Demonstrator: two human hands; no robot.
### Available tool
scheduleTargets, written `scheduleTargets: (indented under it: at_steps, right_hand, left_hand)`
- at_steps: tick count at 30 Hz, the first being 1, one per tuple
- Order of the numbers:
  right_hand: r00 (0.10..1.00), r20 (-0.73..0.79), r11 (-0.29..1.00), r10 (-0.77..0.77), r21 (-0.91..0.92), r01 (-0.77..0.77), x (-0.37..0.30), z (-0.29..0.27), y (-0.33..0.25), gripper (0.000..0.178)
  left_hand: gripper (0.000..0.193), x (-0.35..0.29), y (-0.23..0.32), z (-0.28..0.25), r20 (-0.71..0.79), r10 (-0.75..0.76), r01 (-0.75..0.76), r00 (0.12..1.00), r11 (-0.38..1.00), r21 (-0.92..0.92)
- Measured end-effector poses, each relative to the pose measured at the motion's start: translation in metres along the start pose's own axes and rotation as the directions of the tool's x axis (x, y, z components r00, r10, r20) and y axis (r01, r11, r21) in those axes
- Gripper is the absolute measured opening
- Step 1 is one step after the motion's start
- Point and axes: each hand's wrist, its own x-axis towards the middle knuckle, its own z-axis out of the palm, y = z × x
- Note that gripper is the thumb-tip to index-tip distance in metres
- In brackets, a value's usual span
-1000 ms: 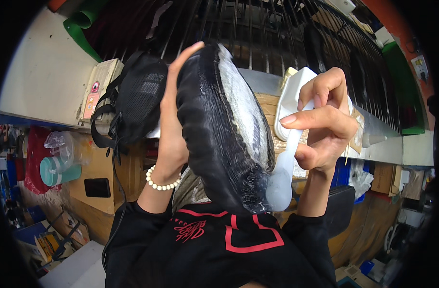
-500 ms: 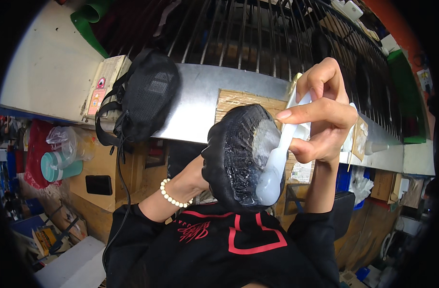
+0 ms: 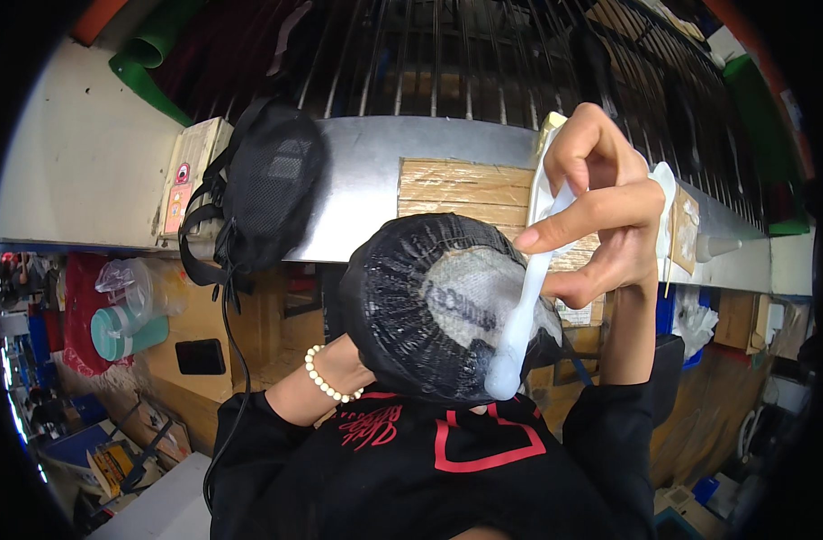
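In front of my chest is a rounded black piece (image 3: 395, 310) with a glossy, gathered edge around a pale grey oval patch (image 3: 470, 292) that bears dark print. It resembles a shoe upper pulled over a form, but I cannot tell its kind. My left hand (image 3: 346, 362) holds it from below and behind, its fingers hidden. My right hand (image 3: 609, 202), at the piece's right, pinches a white plastic stick (image 3: 517, 335) between thumb and fingers. The stick slants downward; its rounded, bluish end lies over the gathered edge. Whether the two touch is unclear.
Beyond the piece runs a metal ledge (image 3: 366, 171) with a wrapped board (image 3: 465, 184) on it. A black mesh bag (image 3: 276, 184) lies left, its cord hanging down. Metal bars (image 3: 465, 63) stand behind. Lower left are a phone (image 3: 201, 356) and a teal container (image 3: 128, 333).
The black piece has turned, so more of its pale patch faces up, and it has shifted slightly left. The stick now stands steeper in my right hand.
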Motion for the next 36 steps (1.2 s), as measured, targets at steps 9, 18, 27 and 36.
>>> scheduleTargets:
  at_steps: [9,18,27,36]
  right_hand:
    - [0.932,0.179,0.906,0.314,0.236,-0.350,-0.017,0.006,0.032,0.031]
    - [0.871,-0.152,0.881,0.467,0.165,-0.443,-0.095,-0.072,0.025,0.024]
    - [0.306,-0.899,0.888,0.313,0.163,-0.430,-0.140,-0.092,0.028,0.021]
    - [0.133,-0.950,0.786,0.282,0.149,-0.600,-0.181,-0.091,0.004,0.013]
  left_hand:
    - [0.080,-0.034,-0.026,-0.062,-0.017,0.134,-0.111,0.991,0.879,0.463]
    - [0.099,-0.037,-0.041,-0.106,0.169,0.361,-0.397,0.917,0.789,0.469]
    - [0.085,0.111,0.052,-0.132,-0.298,0.634,-0.664,0.713,0.748,0.004]
    - [0.050,0.238,0.103,-0.207,0.153,0.148,0.020,0.977,0.652,-0.758]
